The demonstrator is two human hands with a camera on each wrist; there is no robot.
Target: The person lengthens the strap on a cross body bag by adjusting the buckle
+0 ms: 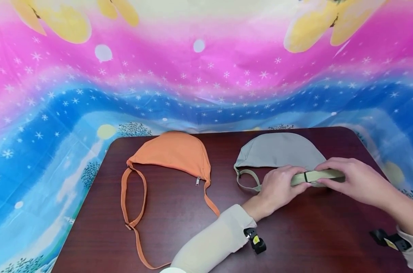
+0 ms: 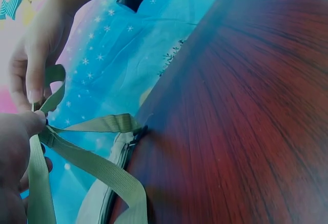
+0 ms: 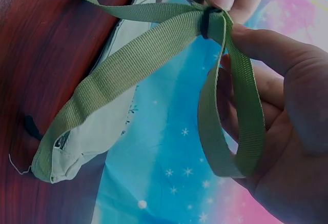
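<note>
A grey-green waist bag (image 1: 278, 149) lies at the back right of the table, its webbing strap (image 1: 326, 174) lifted in front of it. My left hand (image 1: 276, 186) pinches the strap beside a narrow black band (image 1: 305, 177) that wraps the gathered webbing. On the other side of the band, my right hand (image 1: 361, 182) grips the folded strap between thumb and fingers. The right wrist view shows a hanging loop of strap (image 3: 248, 116) against the right-hand fingers, and a length running down to the bag's end (image 3: 66, 165).
An orange waist bag (image 1: 174, 153) lies at the back left, its strap (image 1: 124, 197) looped toward the table's front. A zip pull (image 1: 197, 182) hangs at its right end. Behind the dark wooden table (image 1: 295, 242) hangs a patterned cloth (image 1: 199, 87).
</note>
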